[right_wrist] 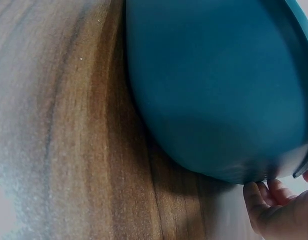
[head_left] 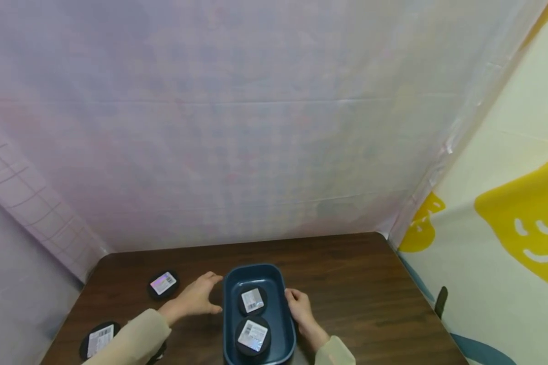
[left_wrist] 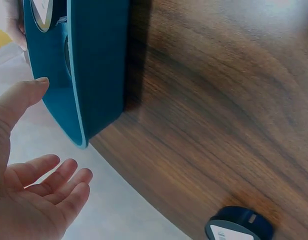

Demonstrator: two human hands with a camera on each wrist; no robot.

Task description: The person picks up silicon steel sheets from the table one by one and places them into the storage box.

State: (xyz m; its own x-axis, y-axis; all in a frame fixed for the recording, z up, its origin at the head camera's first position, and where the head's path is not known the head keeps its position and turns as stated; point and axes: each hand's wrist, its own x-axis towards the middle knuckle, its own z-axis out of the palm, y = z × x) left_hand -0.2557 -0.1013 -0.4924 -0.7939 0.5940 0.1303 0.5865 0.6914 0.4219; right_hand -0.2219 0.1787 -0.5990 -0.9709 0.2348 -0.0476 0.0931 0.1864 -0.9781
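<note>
A dark blue rectangular tray (head_left: 274,284) stands on the table, and two round black containers (head_left: 252,336) with white barcode labels lie inside it. My right hand (head_left: 302,310) grips the tray's right side; in the right wrist view its fingers (right_wrist: 254,200) press against the outer wall below the rim. My left hand (head_left: 194,299) is just left of the tray, thumb and fingers spread and nothing held. The left wrist view shows its thumb (left_wrist: 31,92) overlapping the tray's inside, while the other fingers are loosely bent beyond the tray's end.
Left of the tray, another black container (head_left: 163,284) lies on the dark wooden table (head_left: 356,289). One more labelled container (head_left: 99,339) is nearer the front left, beside the left sleeve (head_left: 139,337). Pale hanging sheets (head_left: 255,152) border the table's back and sides.
</note>
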